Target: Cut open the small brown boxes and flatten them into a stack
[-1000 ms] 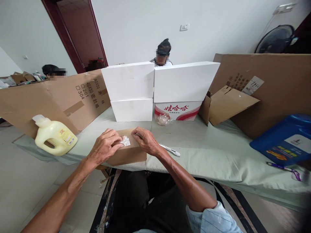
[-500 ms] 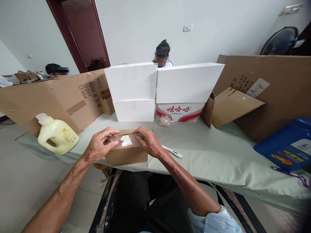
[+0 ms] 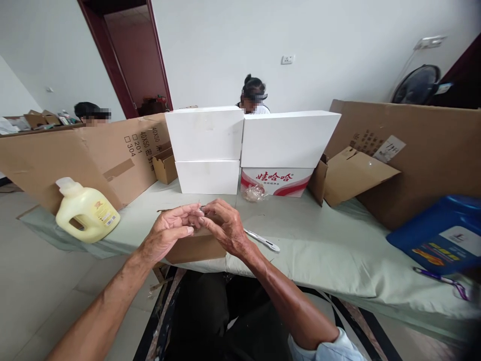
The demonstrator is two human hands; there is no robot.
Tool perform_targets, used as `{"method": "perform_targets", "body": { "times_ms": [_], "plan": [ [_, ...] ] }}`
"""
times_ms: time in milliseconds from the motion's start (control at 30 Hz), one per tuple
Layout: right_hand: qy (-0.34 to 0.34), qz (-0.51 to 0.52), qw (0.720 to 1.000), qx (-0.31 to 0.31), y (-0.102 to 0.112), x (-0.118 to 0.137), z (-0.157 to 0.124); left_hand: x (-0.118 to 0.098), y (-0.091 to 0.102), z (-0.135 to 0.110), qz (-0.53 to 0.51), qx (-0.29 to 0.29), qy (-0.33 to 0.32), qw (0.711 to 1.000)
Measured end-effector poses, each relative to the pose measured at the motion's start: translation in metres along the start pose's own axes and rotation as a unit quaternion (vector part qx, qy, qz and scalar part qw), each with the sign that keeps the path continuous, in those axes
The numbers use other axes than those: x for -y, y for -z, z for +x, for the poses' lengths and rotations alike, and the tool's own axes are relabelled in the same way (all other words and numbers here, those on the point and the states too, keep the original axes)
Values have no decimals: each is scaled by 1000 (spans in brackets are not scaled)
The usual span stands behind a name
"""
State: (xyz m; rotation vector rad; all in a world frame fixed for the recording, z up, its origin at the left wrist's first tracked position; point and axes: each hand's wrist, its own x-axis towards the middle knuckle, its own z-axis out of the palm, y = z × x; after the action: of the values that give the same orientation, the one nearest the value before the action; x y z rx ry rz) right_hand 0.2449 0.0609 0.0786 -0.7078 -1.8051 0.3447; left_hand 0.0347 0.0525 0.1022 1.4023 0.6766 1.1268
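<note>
A small brown cardboard box [image 3: 201, 249] lies at the table's near edge, its top mostly covered by my hands. My left hand [image 3: 167, 231] is over its left part, fingers stretched out and thumb apart. Above the box, my right hand [image 3: 226, 228] has thumb and fingers pressed together at my left fingertips. What it pinches there, if anything, is too small to name. A white utility knife [image 3: 263, 240] rests on the cloth just right of the box.
White boxes [image 3: 208, 133] stand stacked ahead, with crumpled clear plastic [image 3: 254, 193] before them. A yellow jug [image 3: 88, 213] is left; a blue container [image 3: 438, 233] and purple pen [image 3: 432, 275] are right. Cardboard panels [image 3: 413, 175] flank the table. Two people sit beyond.
Both hands have lifted off the box top and come together, fingertips meeting. The silvery patch seen on the box top is now hidden behind them. The view has tilted slightly.
</note>
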Motion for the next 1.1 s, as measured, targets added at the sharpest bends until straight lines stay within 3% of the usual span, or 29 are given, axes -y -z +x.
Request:
{"method": "perform_targets", "body": {
  "times_ms": [167, 400, 567, 667, 733, 800, 900, 1000, 1100],
  "plan": [
    [-23, 49, 996, -65, -3, 2, 2, 0, -6, 1, -3, 11, -1, 1000],
    [-53, 97, 991, -82, 4, 5, 4, 3, -9, 3, 15, 28, 2, 999],
    [-76, 115, 989, -56, 16, 10, 6, 2, -11, 5, 57, 23, 8, 998],
    [-88, 104, 990, -23, 35, 12, 15, -6, -9, 6, 154, -23, -12, 988],
    [-93, 107, 990, -17, 52, 7, 23, -12, -2, 5, 265, -82, -82, 957],
    [-106, 111, 988, -27, 71, -5, 31, -16, 10, 3, 385, -122, -192, 895],
    [-161, 89, 982, -51, 95, -37, 37, -14, 37, -2, 511, -115, -300, 798],
    [-228, 55, 970, -55, 106, -80, 35, -5, 65, -11, 579, -108, -284, 756],
    [-272, 40, 960, -56, 107, -123, 27, 6, 86, -22, 584, -128, -197, 777]
  ]
}}
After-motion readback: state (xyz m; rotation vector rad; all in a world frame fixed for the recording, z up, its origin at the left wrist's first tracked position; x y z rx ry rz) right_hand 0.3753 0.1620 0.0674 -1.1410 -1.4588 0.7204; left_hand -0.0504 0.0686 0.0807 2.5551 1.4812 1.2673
